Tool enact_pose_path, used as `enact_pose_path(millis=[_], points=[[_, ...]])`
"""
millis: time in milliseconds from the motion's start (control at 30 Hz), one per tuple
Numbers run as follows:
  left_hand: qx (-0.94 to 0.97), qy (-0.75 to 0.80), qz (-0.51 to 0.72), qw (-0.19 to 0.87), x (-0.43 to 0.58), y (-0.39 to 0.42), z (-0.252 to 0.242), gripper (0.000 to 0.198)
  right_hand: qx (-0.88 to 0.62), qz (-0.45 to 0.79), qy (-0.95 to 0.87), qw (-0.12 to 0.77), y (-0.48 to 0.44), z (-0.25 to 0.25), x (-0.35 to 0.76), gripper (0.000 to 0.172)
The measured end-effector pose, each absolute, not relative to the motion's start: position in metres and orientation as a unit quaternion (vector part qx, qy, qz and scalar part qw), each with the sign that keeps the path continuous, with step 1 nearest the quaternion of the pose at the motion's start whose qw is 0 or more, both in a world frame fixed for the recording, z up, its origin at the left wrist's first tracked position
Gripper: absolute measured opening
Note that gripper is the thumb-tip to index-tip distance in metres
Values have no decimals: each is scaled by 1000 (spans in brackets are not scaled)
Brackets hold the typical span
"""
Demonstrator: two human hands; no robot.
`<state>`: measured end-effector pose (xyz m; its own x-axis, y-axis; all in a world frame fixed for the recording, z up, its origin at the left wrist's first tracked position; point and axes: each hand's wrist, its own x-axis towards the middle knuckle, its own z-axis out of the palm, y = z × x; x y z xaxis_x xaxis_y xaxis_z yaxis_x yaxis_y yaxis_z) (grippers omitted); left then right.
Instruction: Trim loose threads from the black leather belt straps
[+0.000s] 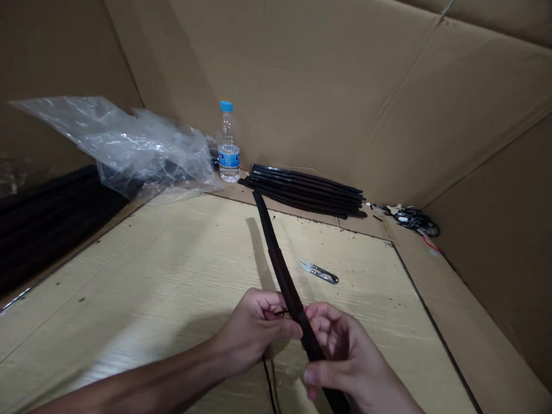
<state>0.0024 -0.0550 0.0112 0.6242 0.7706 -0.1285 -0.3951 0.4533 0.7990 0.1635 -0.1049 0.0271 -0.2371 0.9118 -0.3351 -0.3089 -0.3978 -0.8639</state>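
Note:
A long, narrow dark strip (282, 270) slants from the pile at the back toward me, with a stepped, thicker part along its middle. My left hand (263, 322) is closed on it, thumb on the near side, and a thin black cord (268, 374) shows at those fingers and hangs below. Lower down, my right hand (345, 351) grips the same strip, its thumb in front and curled fingers behind. To the right of the strip lie small thread snips (319, 271), blades pointing left, with neither hand touching them.
Similar dark strips (306, 190) are piled at the back beside a blue-capped water bottle (229, 144). Clear plastic bags (159, 146) cover part of a dark stack (52, 213) on the left. Tangled black cords (416, 220) lie right. Cardboard walls (310, 75) enclose the board (142, 270).

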Motion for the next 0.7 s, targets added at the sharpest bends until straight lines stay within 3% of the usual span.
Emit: enact_pose_path(millis=[233, 700], points=[[373, 216, 337, 837, 0, -58, 12, 32, -477, 724, -357, 347, -105, 32, 170, 39], [433, 228, 336, 805, -4, -57, 8, 38, -445, 708, -399, 376, -111, 28, 156, 35]])
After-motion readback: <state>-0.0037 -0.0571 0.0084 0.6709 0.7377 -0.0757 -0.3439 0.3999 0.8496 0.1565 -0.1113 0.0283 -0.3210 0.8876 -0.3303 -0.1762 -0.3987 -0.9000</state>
